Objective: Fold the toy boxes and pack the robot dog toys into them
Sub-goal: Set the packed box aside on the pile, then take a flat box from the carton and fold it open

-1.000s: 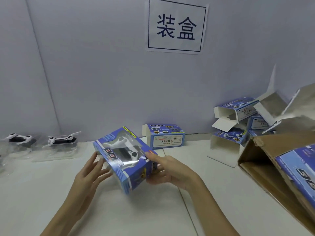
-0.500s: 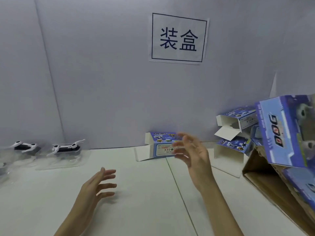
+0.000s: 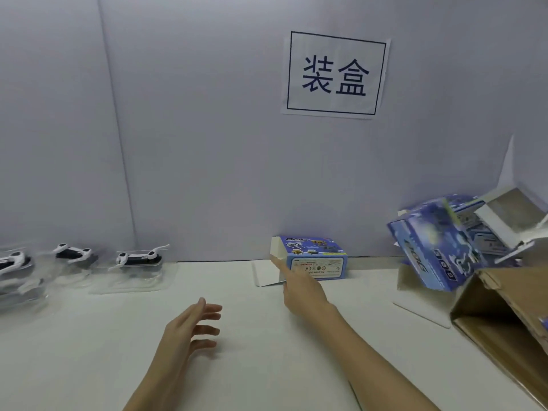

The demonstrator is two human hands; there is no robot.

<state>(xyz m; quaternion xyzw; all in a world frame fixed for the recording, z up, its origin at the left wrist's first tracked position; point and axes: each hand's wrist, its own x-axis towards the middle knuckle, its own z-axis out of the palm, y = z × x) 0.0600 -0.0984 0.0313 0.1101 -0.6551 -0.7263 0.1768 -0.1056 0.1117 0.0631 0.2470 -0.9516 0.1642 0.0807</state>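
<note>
2 bare hands: right hand (image 3: 302, 287) reaches blue toy box (image 3: 314, 258).

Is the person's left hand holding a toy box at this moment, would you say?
No, the left hand hovers open and empty above the table.

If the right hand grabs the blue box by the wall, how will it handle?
The blue box is probably light and empty, its end flap hanging open. Thin card likely dents under a squeeze. Flat-bottomed, it should slide, not roll, near the right hand.
</note>
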